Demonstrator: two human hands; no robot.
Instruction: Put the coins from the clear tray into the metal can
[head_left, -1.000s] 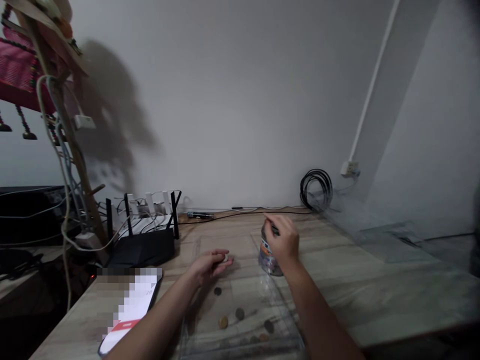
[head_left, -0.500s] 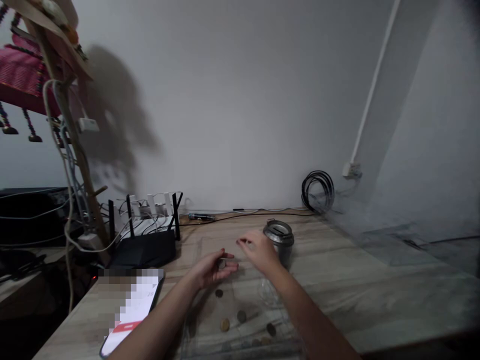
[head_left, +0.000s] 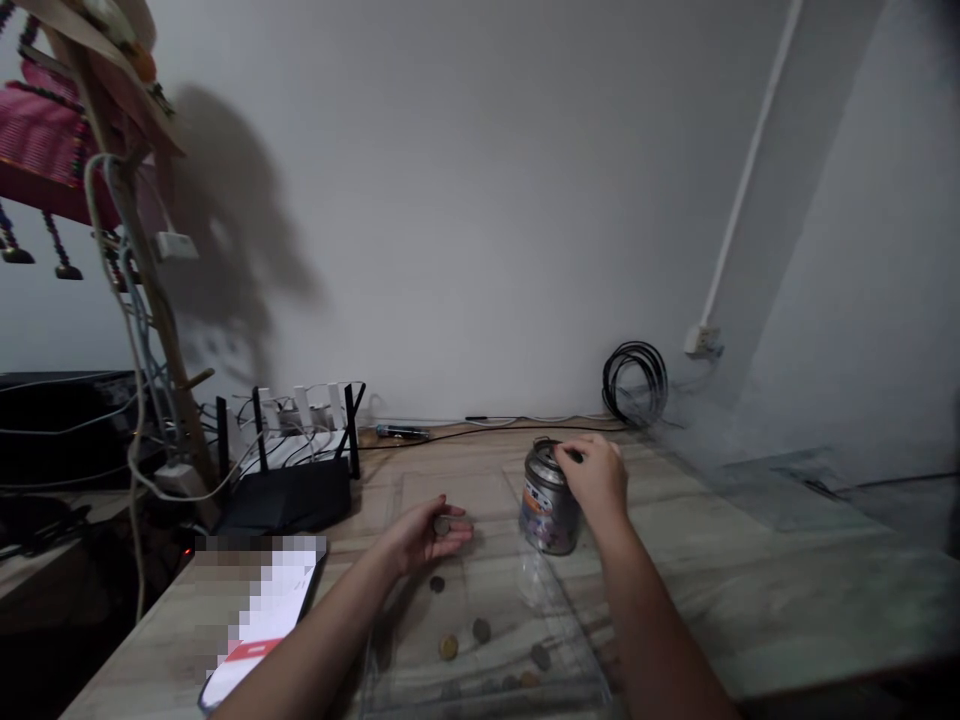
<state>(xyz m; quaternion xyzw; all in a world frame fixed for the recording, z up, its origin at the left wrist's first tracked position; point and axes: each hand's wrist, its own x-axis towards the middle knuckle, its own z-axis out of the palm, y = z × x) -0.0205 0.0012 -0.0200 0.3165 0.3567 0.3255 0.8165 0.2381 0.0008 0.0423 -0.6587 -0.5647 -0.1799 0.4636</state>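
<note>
My left hand is palm up with its fingers loosely curled, and a silvery coin rests on them. My right hand is pinched at the top of a can-shaped metal coin bank, thumb and fingertips over the lid's slot. A dark coin seems to be between those fingertips, mostly hidden. The bank stands upright with a coloured print on its side. Below my hands, a clear plastic tray holds several loose coins, among them a gold one and a dark one.
A phone with a lit screen lies left of my left forearm. Behind it sit a black router and tangled cables. A coil of black cable leans against the wall, and a dark tube-shaped object lies along the back edge.
My right hand has moved right, from near my left hand to the top of the coin bank. The left hand has hardly moved and keeps its coin.
</note>
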